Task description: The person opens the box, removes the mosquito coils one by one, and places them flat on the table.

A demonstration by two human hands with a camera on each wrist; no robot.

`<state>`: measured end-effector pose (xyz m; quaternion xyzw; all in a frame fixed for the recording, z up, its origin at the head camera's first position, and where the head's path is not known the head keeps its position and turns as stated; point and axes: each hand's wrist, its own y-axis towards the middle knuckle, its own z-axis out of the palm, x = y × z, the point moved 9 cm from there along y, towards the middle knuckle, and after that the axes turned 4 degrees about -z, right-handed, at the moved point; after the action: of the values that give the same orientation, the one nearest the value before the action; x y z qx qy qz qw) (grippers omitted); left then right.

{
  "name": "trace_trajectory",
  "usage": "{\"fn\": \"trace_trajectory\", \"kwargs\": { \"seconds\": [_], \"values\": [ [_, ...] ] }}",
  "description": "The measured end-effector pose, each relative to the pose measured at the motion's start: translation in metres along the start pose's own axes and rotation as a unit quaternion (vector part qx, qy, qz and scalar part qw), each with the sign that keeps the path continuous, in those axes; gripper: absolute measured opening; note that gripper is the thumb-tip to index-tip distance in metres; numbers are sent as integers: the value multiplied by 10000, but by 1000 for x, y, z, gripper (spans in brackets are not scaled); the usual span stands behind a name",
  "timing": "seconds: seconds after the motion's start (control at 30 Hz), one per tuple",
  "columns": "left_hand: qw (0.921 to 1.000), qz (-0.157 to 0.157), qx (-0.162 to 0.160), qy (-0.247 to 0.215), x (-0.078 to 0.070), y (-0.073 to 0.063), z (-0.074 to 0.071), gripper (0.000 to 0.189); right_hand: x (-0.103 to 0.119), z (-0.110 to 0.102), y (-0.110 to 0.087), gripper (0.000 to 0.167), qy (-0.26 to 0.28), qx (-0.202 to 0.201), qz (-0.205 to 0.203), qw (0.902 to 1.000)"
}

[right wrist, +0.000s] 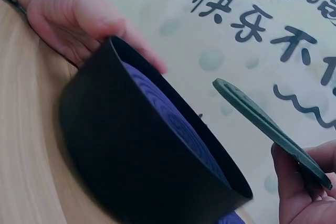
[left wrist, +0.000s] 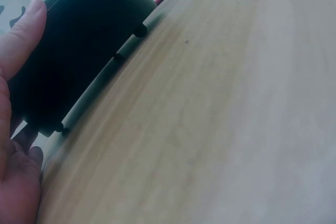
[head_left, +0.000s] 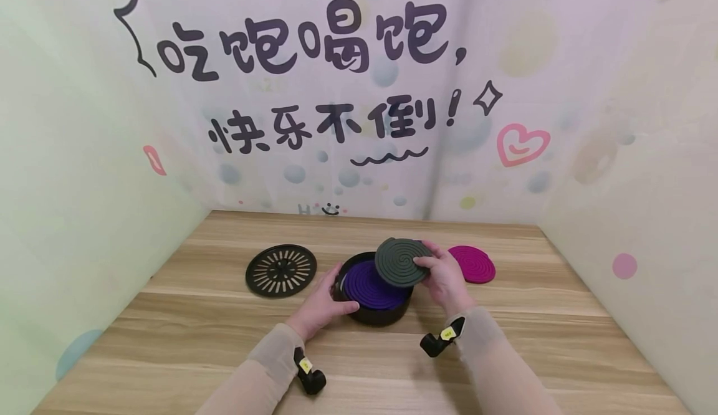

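Note:
A round black mosquito coil holder point(head_left: 378, 316) stands on the table with a purple spiral coil point(head_left: 367, 291) inside it. My left hand point(head_left: 321, 306) grips the holder's left side, thumb on the front wall point(left wrist: 79, 40). Pinched at its right edge by my right hand point(head_left: 447, 281), a dark green spiral coil point(head_left: 399, 267) is tilted above the holder's right part. From the right wrist view, this green coil point(right wrist: 268, 129) is apart from the holder's rim. Part of the purple coil is hidden beneath it.
A black slotted lid point(head_left: 282, 270) lies left of the holder. Just beyond my right hand, a magenta spiral coil point(head_left: 475, 264) rests on the wooden table point(head_left: 533, 352). A printed backdrop point(head_left: 280, 184) rises at the table's back edge, with pale walls on both sides.

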<state>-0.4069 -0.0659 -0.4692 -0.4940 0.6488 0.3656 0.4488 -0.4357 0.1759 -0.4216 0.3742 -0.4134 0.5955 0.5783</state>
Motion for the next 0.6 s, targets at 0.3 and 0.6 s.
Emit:
{"fn": "trace_trajectory", "kwargs": {
  "seconds": [0.3,0.6],
  "values": [
    [10000,39,-2,-14,1,1,0,109,14,-37,2,65,65,-354,-57,9993],
    [10000,86,8,-28,0,1,0,110,24,-79,4,63,335,-902,-79,9953]
  ]
}}
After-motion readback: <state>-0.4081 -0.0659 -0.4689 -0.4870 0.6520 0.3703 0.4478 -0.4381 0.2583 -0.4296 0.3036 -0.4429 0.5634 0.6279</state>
